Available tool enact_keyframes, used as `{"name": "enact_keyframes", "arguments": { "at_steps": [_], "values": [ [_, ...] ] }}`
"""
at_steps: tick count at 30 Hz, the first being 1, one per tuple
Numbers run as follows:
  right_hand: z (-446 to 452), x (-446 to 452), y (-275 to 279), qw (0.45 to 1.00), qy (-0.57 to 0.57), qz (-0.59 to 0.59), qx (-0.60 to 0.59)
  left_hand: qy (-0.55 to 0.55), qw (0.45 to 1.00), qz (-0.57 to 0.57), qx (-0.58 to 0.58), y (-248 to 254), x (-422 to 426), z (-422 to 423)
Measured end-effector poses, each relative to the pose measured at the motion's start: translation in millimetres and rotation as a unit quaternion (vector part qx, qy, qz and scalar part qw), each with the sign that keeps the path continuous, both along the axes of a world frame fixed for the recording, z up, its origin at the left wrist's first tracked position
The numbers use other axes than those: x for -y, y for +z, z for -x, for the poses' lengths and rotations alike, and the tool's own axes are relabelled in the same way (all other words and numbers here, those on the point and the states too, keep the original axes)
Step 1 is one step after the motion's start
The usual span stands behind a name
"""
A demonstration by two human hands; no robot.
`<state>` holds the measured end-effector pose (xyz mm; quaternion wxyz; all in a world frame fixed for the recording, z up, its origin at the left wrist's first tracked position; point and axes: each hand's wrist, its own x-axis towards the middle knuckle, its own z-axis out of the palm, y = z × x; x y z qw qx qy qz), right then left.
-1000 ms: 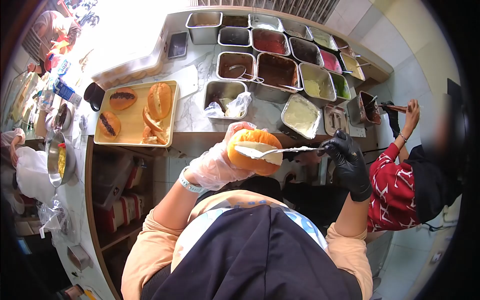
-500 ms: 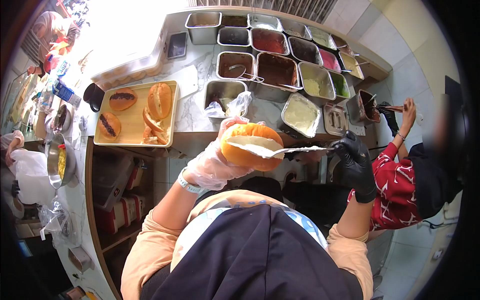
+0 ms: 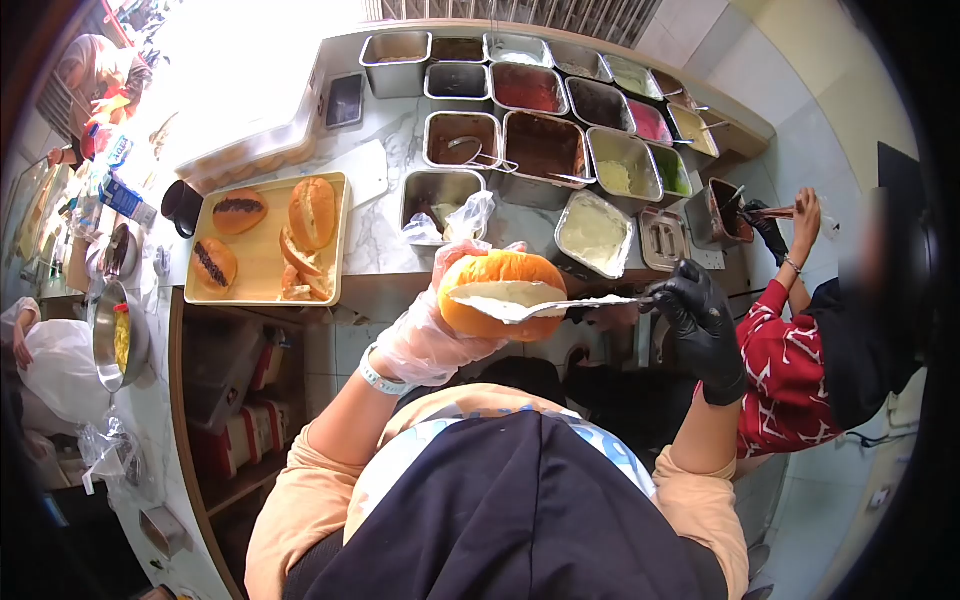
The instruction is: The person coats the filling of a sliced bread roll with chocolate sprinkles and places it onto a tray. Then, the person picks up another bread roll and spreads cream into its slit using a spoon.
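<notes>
My left hand (image 3: pixel 430 325), in a clear plastic glove, holds a split golden bun (image 3: pixel 505 268) in front of my chest. White cream shows in the slit of the bun. My right hand (image 3: pixel 700 330), in a black glove, grips the handle end of a spatula (image 3: pixel 590 302) smeared with white cream. The blade lies against the bun's cream-filled opening. Just beyond the hands, at the counter edge, stands a metal tub of pale cream (image 3: pixel 595 232). A tub with crumpled plastic (image 3: pixel 443 205) is behind the bun.
Several metal tubs of fillings, one red (image 3: pixel 527 90), stand on the counter. A tray (image 3: pixel 268 297) of buns lies at the left, beside a black cup (image 3: pixel 182 207). A co-worker in a red patterned top (image 3: pixel 780 370) works at the right. A metal bowl (image 3: pixel 108 345) sits far left.
The bun has tilted and moved slightly left since the earliest frame. The spatula has shifted along its slit, with my right hand moving right and then back left. The view has shifted slightly.
</notes>
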<state>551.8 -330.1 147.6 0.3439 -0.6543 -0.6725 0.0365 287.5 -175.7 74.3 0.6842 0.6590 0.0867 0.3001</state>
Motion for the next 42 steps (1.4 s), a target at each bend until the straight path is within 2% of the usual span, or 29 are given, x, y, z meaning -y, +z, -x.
{"name": "enact_keyframes", "arguments": {
  "at_steps": [2,4,5,7,9,11,13,14,17,20,23,26,31,33,37,42],
  "values": [
    [5,-3,17,1.000,0.025,-0.005,0.012,0.008,0.995,-0.079,-0.068,-4,-7,2],
    [5,0,23,1.000,-0.001,-0.003,0.001,0.093,0.987,-0.110,-0.066,-6,-1,-5],
    [5,1,24,1.000,-0.015,-0.002,-0.004,0.157,0.966,-0.192,-0.080,-11,-3,-8],
    [5,5,25,0.999,-0.049,0.008,0.020,0.300,0.884,-0.336,-0.126,-22,-6,-14],
    [10,9,25,0.993,-0.089,-0.011,0.071,0.379,0.890,-0.253,0.010,-18,-3,-30],
    [23,10,21,0.982,-0.132,-0.060,0.120,0.434,0.851,-0.285,-0.075,-4,-2,-29],
    [33,10,-1,0.973,-0.176,-0.105,0.110,0.479,0.825,-0.284,-0.091,4,-1,-28],
    [40,5,-5,0.971,-0.180,-0.119,0.103,0.488,0.819,-0.290,-0.082,1,-3,-31],
    [68,-15,-5,0.970,-0.159,-0.149,0.107,0.489,0.851,-0.192,0.007,-8,-3,-43],
    [69,-19,-5,0.973,-0.146,-0.145,0.101,0.581,0.767,-0.273,-0.001,-4,-5,-50],
    [60,-16,0,0.971,-0.146,-0.142,0.122,0.539,0.800,-0.257,0.062,-9,-10,-44],
    [53,-12,13,0.959,-0.164,-0.146,0.176,0.579,0.746,-0.322,0.076,-17,-22,-51],
    [52,-23,40,0.955,-0.154,-0.119,0.224,0.505,0.814,-0.210,0.197,-22,-20,-52],
    [53,-30,46,0.959,-0.123,-0.114,0.227,0.486,0.827,-0.187,0.210,-23,-19,-50],
    [62,-29,51,0.960,-0.101,-0.081,0.249,0.464,0.823,-0.236,0.228,-20,-25,-48],
    [75,-12,62,0.969,-0.070,-0.066,0.227,0.508,0.785,-0.319,0.153,-10,-27,-36]
  ]
}}
